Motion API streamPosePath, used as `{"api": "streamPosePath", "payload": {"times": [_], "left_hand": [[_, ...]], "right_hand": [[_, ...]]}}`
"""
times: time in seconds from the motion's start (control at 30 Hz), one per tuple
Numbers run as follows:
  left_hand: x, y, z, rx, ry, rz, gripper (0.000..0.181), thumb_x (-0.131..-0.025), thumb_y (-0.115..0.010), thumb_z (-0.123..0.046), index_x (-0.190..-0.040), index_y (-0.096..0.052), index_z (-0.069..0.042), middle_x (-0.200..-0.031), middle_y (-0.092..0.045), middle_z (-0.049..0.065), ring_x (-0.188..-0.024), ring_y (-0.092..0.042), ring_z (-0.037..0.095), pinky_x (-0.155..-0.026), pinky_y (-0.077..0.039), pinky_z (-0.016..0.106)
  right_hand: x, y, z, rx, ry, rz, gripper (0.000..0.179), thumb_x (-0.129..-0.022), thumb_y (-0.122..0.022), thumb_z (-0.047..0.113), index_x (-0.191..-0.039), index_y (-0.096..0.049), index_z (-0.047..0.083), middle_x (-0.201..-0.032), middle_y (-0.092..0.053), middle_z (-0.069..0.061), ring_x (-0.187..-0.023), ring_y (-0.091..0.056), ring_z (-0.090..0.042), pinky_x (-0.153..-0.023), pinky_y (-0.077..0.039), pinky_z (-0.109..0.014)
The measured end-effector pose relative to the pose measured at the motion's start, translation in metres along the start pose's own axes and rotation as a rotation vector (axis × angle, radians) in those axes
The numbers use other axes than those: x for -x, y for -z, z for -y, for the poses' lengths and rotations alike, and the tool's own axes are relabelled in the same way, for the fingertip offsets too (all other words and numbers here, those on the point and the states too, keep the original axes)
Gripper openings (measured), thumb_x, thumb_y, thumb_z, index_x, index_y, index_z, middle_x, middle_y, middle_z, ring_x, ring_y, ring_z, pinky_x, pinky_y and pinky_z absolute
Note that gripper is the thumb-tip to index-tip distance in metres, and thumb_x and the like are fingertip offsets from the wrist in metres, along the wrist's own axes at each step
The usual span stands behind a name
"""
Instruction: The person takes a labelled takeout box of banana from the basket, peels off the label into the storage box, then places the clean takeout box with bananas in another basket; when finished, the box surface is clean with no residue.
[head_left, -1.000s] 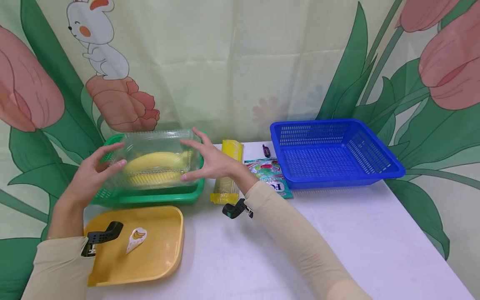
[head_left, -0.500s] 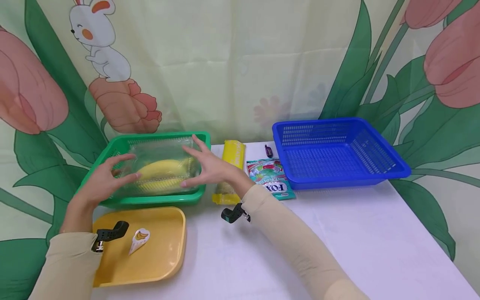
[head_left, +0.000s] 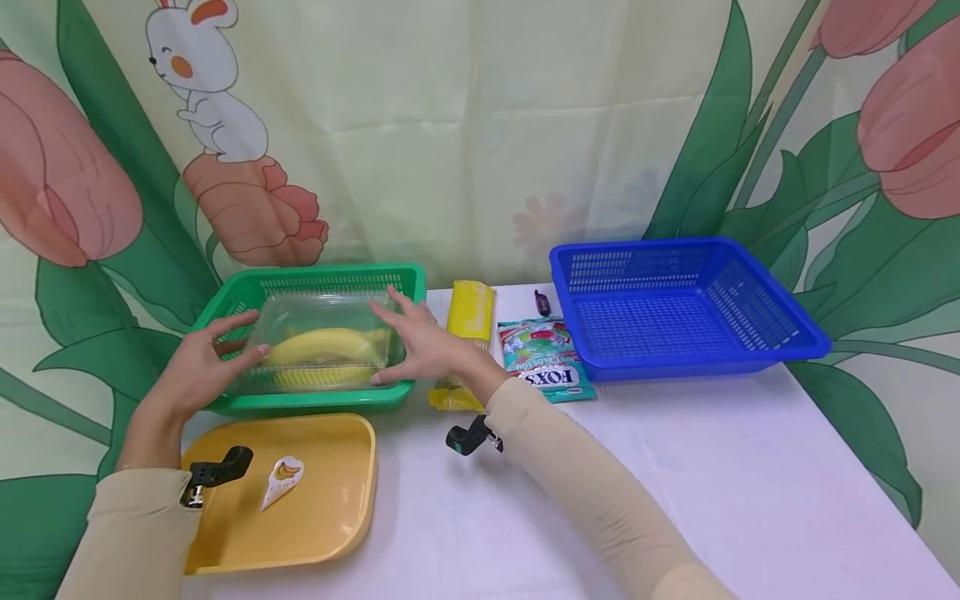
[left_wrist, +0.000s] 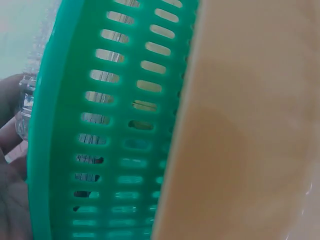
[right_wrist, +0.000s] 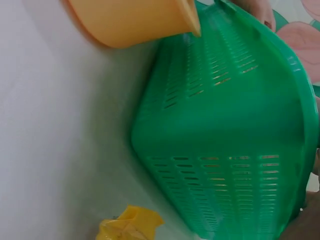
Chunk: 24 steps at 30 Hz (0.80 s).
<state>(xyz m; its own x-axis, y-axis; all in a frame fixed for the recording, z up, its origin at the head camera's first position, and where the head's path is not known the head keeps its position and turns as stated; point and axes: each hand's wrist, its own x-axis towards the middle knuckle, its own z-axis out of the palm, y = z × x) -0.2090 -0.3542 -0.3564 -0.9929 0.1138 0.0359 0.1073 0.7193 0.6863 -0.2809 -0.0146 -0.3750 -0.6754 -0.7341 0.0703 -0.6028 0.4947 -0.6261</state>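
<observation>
A clear plastic box (head_left: 300,308) with yellow banana (head_left: 330,342) showing through it sits low inside the green basket (head_left: 315,402). My left hand (head_left: 198,367) holds its left end, thumb at the near side. At the right end my right hand (head_left: 427,337) spans the box, with the thumb at the near corner and the fingers toward the far one. In the left wrist view, fingers (left_wrist: 12,130) touch the clear plastic edge beyond the basket wall. The right wrist view mostly shows the outside of the green basket (right_wrist: 215,120); the right hand's grip is largely hidden there.
A yellow-orange tray (head_left: 330,500) with a banana sticker (head_left: 283,479) stands before the green basket. To the right lie a yellow packet (head_left: 471,312), a teal FOX'S candy bag (head_left: 546,358) and a small dark wrapped candy (head_left: 542,302). Further right stands a blue basket (head_left: 690,367).
Both hands have lowered the clear plastic box with the banana from above the green basket down into it. The box now lies below the basket's far rim. The view has shifted slightly.
</observation>
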Motion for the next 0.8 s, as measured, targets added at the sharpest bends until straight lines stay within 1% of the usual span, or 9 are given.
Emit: {"api": "streamPosePath", "payload": {"times": [0.1,0.17,0.27,0.37,0.43,0.53,0.63,0.73,0.8], "left_hand": [[-0.002,-0.001,0.001,-0.001,-0.006,0.017,0.070,-0.104,-0.061,-0.037,-0.161,-0.032,-0.008,-0.166,-0.018,0.030,-0.134,-0.040,0.064,-0.097,-0.044,0.073],[-0.003,-0.001,0.001,-0.011,-0.007,0.029,0.068,-0.104,-0.061,-0.037,-0.159,-0.036,-0.006,-0.164,-0.021,0.031,-0.133,-0.040,0.065,-0.096,-0.045,0.073],[-0.005,-0.002,0.000,-0.040,-0.008,0.063,0.066,-0.102,-0.064,-0.037,-0.155,-0.041,-0.004,-0.162,-0.024,0.032,-0.131,-0.040,0.067,-0.097,-0.044,0.074],[-0.008,-0.005,-0.002,-0.064,-0.019,0.117,0.069,-0.099,-0.069,-0.038,-0.152,-0.043,-0.003,-0.161,-0.024,0.033,-0.132,-0.039,0.066,-0.101,-0.041,0.075],[-0.009,-0.007,-0.003,-0.073,-0.024,0.138,0.071,-0.097,-0.072,-0.038,-0.151,-0.044,-0.003,-0.161,-0.024,0.033,-0.133,-0.038,0.065,-0.102,-0.040,0.074],[-0.010,-0.009,-0.003,-0.091,-0.016,0.156,0.075,-0.095,-0.075,-0.040,-0.152,-0.044,-0.002,-0.160,-0.023,0.033,-0.134,-0.037,0.062,-0.103,-0.040,0.073],[-0.009,-0.010,-0.003,-0.136,-0.001,0.167,0.076,-0.093,-0.076,-0.044,-0.150,-0.047,-0.002,-0.159,-0.024,0.034,-0.134,-0.037,0.060,-0.103,-0.041,0.072],[-0.010,-0.009,-0.004,-0.198,0.005,0.174,0.077,-0.092,-0.076,-0.049,-0.147,-0.050,-0.001,-0.157,-0.027,0.035,-0.131,-0.039,0.059,-0.101,-0.042,0.072],[-0.011,-0.007,-0.005,-0.224,0.007,0.177,0.079,-0.091,-0.075,-0.051,-0.147,-0.051,-0.001,-0.156,-0.028,0.035,-0.132,-0.038,0.058,-0.101,-0.041,0.072]], "right_hand": [[0.000,-0.001,0.001,0.066,-0.018,0.002,0.103,-0.084,-0.082,0.051,-0.164,-0.028,0.017,-0.173,0.001,-0.010,-0.160,0.000,-0.034,-0.127,0.004,-0.053],[0.000,-0.001,0.002,0.112,-0.026,0.011,0.097,-0.085,-0.080,0.053,-0.162,-0.033,0.018,-0.173,-0.003,-0.013,-0.160,-0.001,-0.034,-0.127,0.003,-0.052],[0.000,-0.002,0.004,0.160,-0.050,0.021,0.089,-0.086,-0.077,0.056,-0.159,-0.040,0.021,-0.173,-0.005,-0.014,-0.159,0.000,-0.037,-0.127,-0.003,-0.055],[0.002,-0.001,0.004,0.181,-0.091,0.022,0.085,-0.086,-0.074,0.061,-0.158,-0.042,0.026,-0.173,-0.006,-0.013,-0.159,0.003,-0.038,-0.126,-0.007,-0.058],[0.003,-0.001,0.004,0.182,-0.108,0.018,0.084,-0.087,-0.071,0.064,-0.157,-0.043,0.028,-0.173,-0.006,-0.013,-0.159,0.004,-0.036,-0.126,-0.009,-0.060],[0.004,-0.002,0.003,0.176,-0.114,0.021,0.081,-0.090,-0.065,0.068,-0.157,-0.043,0.029,-0.173,-0.007,-0.012,-0.159,0.006,-0.035,-0.125,-0.009,-0.061],[0.004,-0.003,0.003,0.183,-0.121,0.029,0.079,-0.091,-0.061,0.070,-0.156,-0.044,0.030,-0.173,-0.007,-0.011,-0.159,0.007,-0.034,-0.125,-0.009,-0.061],[0.004,-0.005,0.003,0.191,-0.132,0.034,0.078,-0.090,-0.060,0.072,-0.155,-0.045,0.031,-0.173,-0.007,-0.009,-0.159,0.007,-0.033,-0.126,-0.009,-0.060],[0.003,-0.005,0.004,0.198,-0.131,0.032,0.078,-0.090,-0.059,0.072,-0.155,-0.045,0.031,-0.173,-0.007,-0.009,-0.159,0.006,-0.032,-0.126,-0.008,-0.060]]}}
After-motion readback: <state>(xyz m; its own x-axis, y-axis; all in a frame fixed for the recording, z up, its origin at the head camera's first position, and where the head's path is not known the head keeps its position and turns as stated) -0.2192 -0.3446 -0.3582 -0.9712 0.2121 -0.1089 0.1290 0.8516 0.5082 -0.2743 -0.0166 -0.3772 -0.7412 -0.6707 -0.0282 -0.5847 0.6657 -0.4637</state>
